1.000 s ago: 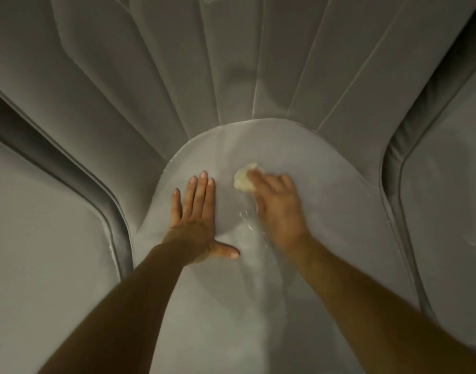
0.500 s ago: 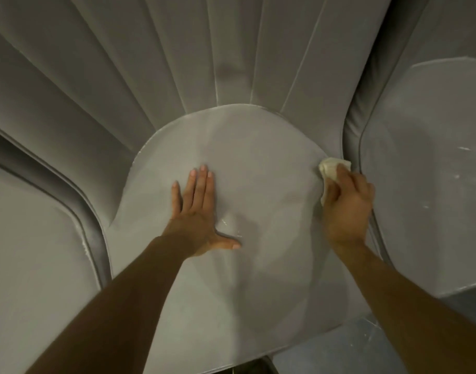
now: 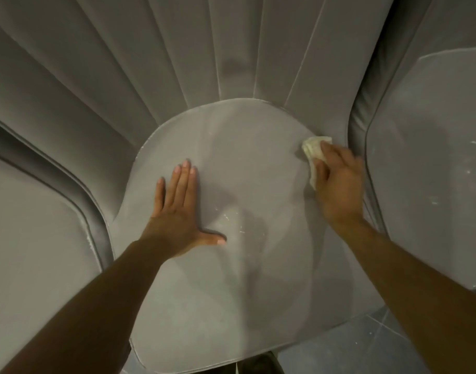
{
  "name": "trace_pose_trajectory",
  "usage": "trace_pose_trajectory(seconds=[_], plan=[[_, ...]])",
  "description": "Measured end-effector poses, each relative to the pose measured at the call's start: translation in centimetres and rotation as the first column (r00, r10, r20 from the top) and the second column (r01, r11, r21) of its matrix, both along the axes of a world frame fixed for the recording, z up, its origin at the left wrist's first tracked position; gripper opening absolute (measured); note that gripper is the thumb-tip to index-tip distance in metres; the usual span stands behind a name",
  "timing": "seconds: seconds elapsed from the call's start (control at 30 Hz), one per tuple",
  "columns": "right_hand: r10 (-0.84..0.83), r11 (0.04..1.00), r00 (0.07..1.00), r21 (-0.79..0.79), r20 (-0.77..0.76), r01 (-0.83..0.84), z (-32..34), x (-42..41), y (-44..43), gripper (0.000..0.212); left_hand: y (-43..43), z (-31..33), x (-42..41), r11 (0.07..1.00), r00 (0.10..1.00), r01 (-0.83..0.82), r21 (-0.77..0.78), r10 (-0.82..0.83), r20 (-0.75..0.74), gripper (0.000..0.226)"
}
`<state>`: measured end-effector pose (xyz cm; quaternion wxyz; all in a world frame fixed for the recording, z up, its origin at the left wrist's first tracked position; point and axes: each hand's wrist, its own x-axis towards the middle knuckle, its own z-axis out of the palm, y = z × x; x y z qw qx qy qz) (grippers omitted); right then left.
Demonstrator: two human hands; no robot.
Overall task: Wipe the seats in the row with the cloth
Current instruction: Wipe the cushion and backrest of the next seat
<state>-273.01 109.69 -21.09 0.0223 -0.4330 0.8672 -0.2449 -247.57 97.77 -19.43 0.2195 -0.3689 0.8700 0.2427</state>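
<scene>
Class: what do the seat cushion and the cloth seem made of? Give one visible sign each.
Seat cushion: probably grey vinyl or faux leather; smooth, dull sheen, piped edge. Cloth: seemingly soft fabric, pale cream; it crumples under the right hand.

Left hand [image 3: 177,222] flat on seat [image 3: 245,157], right hand [image 3: 339,182] gripping cloth [image 3: 311,148] (seat's edge)

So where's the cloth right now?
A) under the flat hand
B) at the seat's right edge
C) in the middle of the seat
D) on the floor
B: the right hand holds the cloth at the right edge of the grey seat; the left hand lies flat without it.
</scene>
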Motion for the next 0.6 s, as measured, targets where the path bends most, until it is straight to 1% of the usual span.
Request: trace_pose_trajectory(seconds=[0.07,0.1,0.13,0.17,0.23,0.27,0.33,0.37,0.43,0.5,0.57,0.6], plan=[[-0.096,0.994,0.995,0.049,-0.011,0.096,-0.9,0.0,-0.8,0.028,-0.2,-0.4,0.8,0.999,1.0,-0.029,-0.03,0.03,0.001,0.139],[-0.133,0.99,0.991,0.038,-0.016,0.134,-1.3,0.9,-1.8,0.028,-0.2,-0.7,0.9,0.999,0.999,-0.032,-0.044,0.032,0.006,0.14],[-0.137,0.99,0.99,0.01,-0.025,0.137,-1.5,2.3,-2.9,0.027,-0.2,-1.1,1.0,0.998,0.999,-0.032,-0.054,0.033,0.011,0.14],[-0.088,0.995,0.995,-0.04,-0.041,0.086,-1.7,4.0,-4.0,0.025,-0.1,-1.4,1.0,0.998,0.999,-0.029,-0.063,0.03,0.012,0.141],[0.098,0.981,0.993,-0.162,-0.066,-0.107,-1.9,8.4,-5.4,0.027,-0.1,-1.7,0.9,0.997,1.0,-0.02,-0.08,0.02,0.003,0.14],[0.176,0.966,0.984,-0.186,-0.037,-0.18,-1.8,10.5,-5.6,0.027,-0.1,-1.8,0.9,0.996,1.0,-0.016,-0.086,0.016,-0.009,0.139],[0.258,0.956,0.963,-0.163,0.08,-0.243,-1.8,13.0,-5.1,0.029,-0.2,-1.8,1.1,0.995,0.999,-0.01,-0.095,0.006,-0.044,0.135],[0.294,0.95,0.949,-0.141,0.114,-0.277,-1.8,13.2,-4.8,0.029,-0.2,-1.8,1.4,0.995,0.998,-0.003,-0.104,-0.003,-0.06,0.133],[0.36,0.931,0.926,-0.116,0.114,-0.347,-1.5,12.0,-4.9,0.028,-0.4,-1.9,2.5,0.988,0.994,0.009,-0.156,-0.026,-0.105,0.129],[0.318,0.945,0.944,-0.111,0.087,-0.308,-0.7,9.9,-6.3,0.026,-0.7,-1.8,4.1,0.981,0.994,-0.02,-0.193,-0.002,-0.112,0.123],[0.196,0.978,0.979,-0.077,0.056,-0.191,-0.2,7.6,-8.4,0.029,-1.0,-1.5,5.6,0.981,0.997,-0.04,-0.189,0.028,-0.066,0.118],[0.158,0.987,0.986,-0.028,0.051,-0.157,0.1,6.6,-9.5,0.03,-1.1,-1.5,6.1,0.98,0.998,-0.039,-0.197,0.028,-0.059,0.116]])
